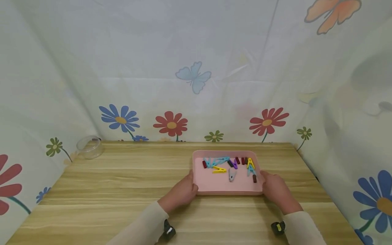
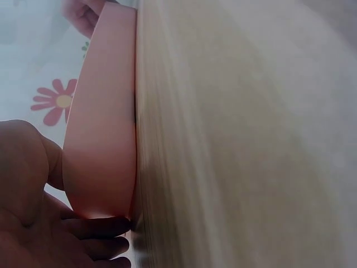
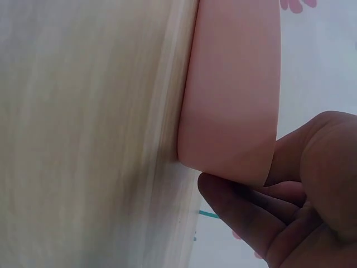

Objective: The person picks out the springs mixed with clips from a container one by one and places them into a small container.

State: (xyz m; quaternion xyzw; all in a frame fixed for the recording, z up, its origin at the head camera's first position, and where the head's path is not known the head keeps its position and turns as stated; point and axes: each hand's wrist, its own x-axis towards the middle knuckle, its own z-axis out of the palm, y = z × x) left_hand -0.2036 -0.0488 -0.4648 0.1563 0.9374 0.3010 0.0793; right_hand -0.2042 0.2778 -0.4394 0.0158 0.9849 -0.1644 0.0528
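Observation:
A shallow pink tray (image 1: 211,185) is on the wooden table, one hand at either short side. My left hand (image 1: 182,191) grips its left end, thumb at the rim and fingers along the outer wall (image 2: 103,128). At the other end my right hand (image 1: 277,190) pinches the wall (image 3: 231,95) between thumb and fingers. Inside lie several clothespins: a yellow clothespin (image 1: 219,169) near the middle, a grey clothespin (image 1: 232,175) in front, a purple clothespin (image 1: 234,164), and light blue ones. Small dark red blocks (image 1: 254,178) are scattered among them.
A clear round plastic container (image 1: 91,149) stands at the table's back left corner. The wooden tabletop (image 1: 131,180) extends around the tray. A white cloth (image 1: 147,68) printed with flowers and butterflies hangs behind the table and along both sides.

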